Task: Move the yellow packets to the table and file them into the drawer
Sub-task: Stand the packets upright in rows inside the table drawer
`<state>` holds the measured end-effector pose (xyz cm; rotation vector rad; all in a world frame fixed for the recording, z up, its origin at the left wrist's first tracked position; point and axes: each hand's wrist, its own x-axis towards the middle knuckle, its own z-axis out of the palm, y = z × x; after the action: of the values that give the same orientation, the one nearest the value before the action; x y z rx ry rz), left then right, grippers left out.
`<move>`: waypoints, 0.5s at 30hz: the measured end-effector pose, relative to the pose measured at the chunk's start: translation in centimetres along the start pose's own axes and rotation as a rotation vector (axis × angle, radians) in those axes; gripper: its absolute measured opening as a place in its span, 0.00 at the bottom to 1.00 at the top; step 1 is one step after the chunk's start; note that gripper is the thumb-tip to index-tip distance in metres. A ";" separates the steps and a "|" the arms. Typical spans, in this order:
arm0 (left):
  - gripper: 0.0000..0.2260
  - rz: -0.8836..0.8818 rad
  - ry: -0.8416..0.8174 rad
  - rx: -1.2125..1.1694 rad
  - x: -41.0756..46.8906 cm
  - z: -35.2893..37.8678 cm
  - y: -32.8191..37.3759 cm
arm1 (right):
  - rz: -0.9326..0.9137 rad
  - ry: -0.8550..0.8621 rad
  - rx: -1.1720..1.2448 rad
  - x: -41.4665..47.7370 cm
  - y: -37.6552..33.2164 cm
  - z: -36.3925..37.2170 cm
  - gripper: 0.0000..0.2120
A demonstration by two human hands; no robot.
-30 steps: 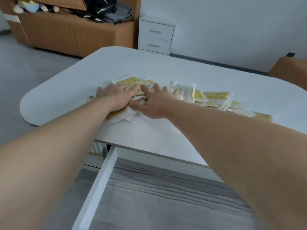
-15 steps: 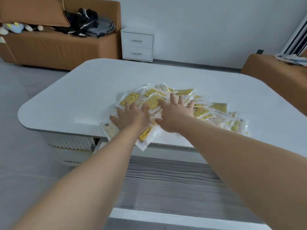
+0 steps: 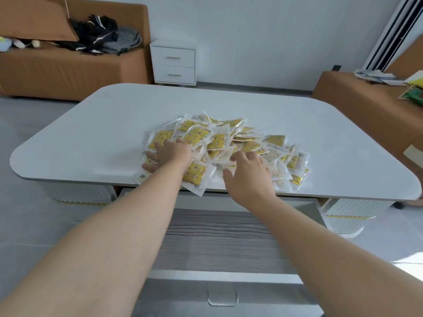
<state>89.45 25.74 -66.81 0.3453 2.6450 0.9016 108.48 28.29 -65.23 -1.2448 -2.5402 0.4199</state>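
Yellow packets (image 3: 219, 143) in clear wrappers lie in a loose heap on the white desk (image 3: 91, 133), close to its near edge and about midway along it. A few of them jut out over that edge.

The left hand (image 3: 169, 154) lies palm down on the heap's part toward the desk's left end. Its fingers (image 3: 151, 154) are spread and nearly straight, pressing on the packets and gripping none. The right hand (image 3: 248, 177) rests on the packets nearest the desk's front edge, thumb held out to the side. Its fingers (image 3: 238, 156) are relaxed and slightly bent, their tips touching the wrappers without closing round any. Both bare forearms reach in from the desk's near side.

Under the desk's near edge the drawer (image 3: 224, 236) stands pulled out, its grey wood-grain floor showing, with a small handle (image 3: 221, 297) on its front panel.

Beyond the desk's far edge a white two-drawer cabinet (image 3: 175, 62) stands against the wall. Past the desk's far left corner is a brown sofa (image 3: 68, 65) with dark clothes (image 3: 98, 33) piled on it. Off the desk's right end is another brown seat (image 3: 354, 99) carrying papers (image 3: 377, 77).
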 end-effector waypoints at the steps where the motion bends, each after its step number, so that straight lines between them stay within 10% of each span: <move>1: 0.24 0.008 -0.006 -0.008 -0.2 -0.4 0.0 | 0.009 -0.025 0.032 -0.7 0.1 -0.1 0.16; 9: 0.22 0.115 0.181 -0.383 -4.4 -3.6 -5.1 | 0.593 -0.373 0.812 -3.6 0.9 2.1 0.11; 15: 0.19 -0.359 0.139 -0.807 -5.7 -4.0 -8.7 | 0.757 -0.594 1.170 -2.5 -1.8 3.5 0.17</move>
<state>92.14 15.01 -68.01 -0.3841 2.0969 1.7649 107.39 24.73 -68.03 -1.5318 -1.3808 2.2520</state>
